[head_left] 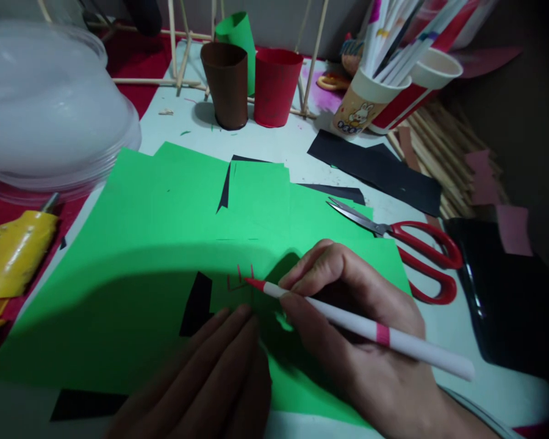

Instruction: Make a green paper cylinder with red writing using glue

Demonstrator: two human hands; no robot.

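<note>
My right hand [361, 329] grips a white felt-tip pen [348, 318] with a red tip and a pink-red band. Its tip touches green paper [132, 225] beside a few short red lines [239, 281]. My left hand [215, 378] lies flat on the paper just below those lines, fingers stretched out and close together. A small black paper scrap [196, 308] sits by its fingertips. Red-handled scissors [393, 235] rest to the right of my right hand, their blades over the green paper's edge.
Brown [226, 85] and red paper cups [277, 88] stand at the back, a green one [238, 36] behind. Right of them, a rabbit-print cup [357, 110] holds several pens. Black paper strips [370, 164] lie nearby. Stacked clear plastic lids [50, 110] and a yellow-wrapped tool [18, 250] are left.
</note>
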